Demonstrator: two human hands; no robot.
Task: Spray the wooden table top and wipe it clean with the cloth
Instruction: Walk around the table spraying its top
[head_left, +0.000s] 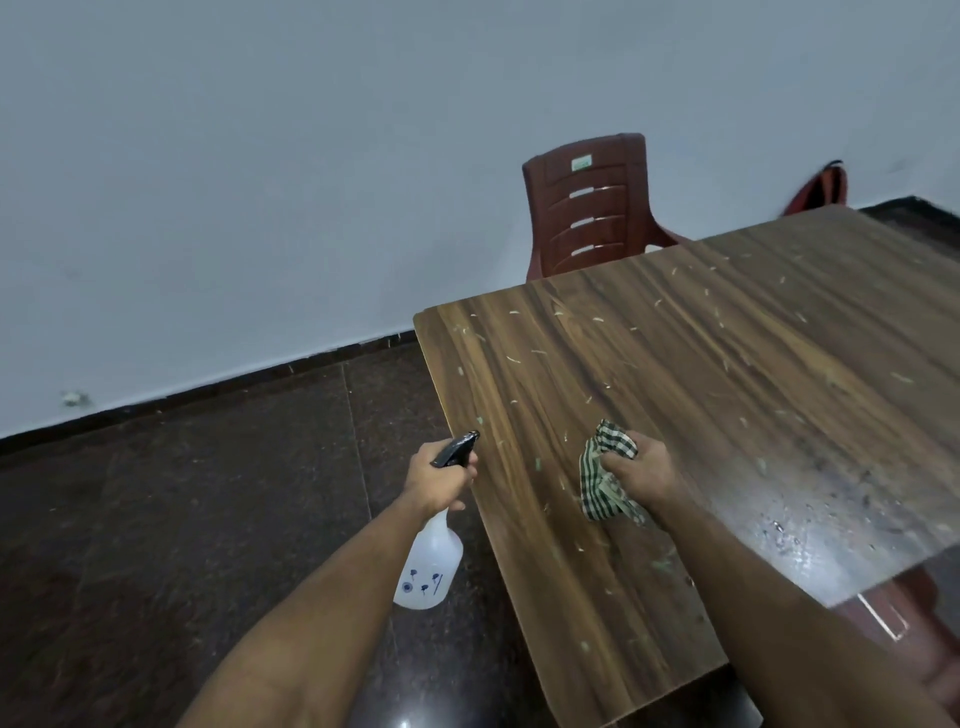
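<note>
The wooden table top (675, 364) fills the right half of the view, strewn with small pale scraps and specks. My left hand (439, 480) grips the neck of a white spray bottle (431, 566) with a black nozzle, held just off the table's left edge, nozzle pointing toward the table. My right hand (641, 467) holds a bunched green-and-white checked cloth (602, 478) over the near part of the table top. I cannot tell whether the cloth touches the wood. A glare patch lies on the table's right side.
A dark red plastic chair (587, 202) stands at the table's far side against a pale wall. Part of a second red chair (826, 187) shows at the far right. Another red object (909, 634) sits below the table's near right edge. Dark tiled floor (208, 519) spreads left.
</note>
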